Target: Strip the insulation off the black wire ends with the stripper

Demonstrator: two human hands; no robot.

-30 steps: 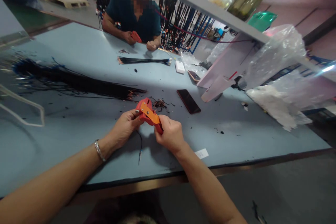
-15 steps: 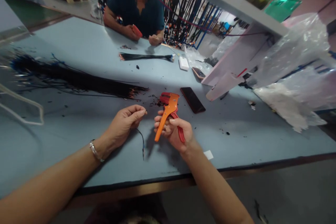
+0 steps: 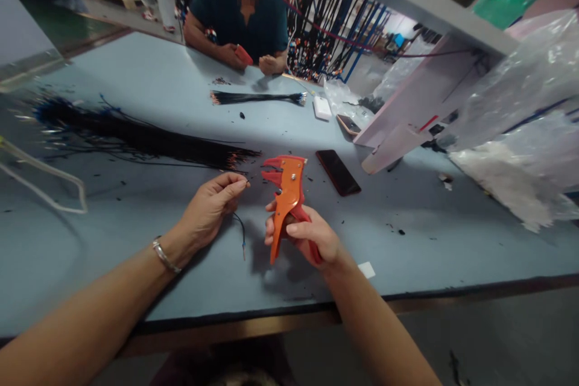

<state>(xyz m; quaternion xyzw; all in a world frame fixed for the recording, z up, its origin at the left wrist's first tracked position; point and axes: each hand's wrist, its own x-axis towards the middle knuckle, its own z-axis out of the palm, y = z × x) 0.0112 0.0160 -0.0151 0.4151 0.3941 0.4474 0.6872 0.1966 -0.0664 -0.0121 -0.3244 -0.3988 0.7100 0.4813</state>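
Head view: left hand pinches one wire; right hand grips one orange-red tool; two phones, seemingly.

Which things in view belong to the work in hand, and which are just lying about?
In the work:
pliers, in the right hand
wire, in the left hand
large wire bundle, probably

Just lying about, it seems:
dark phone
second phone, farther back
white box
white slip, near the table's front edge
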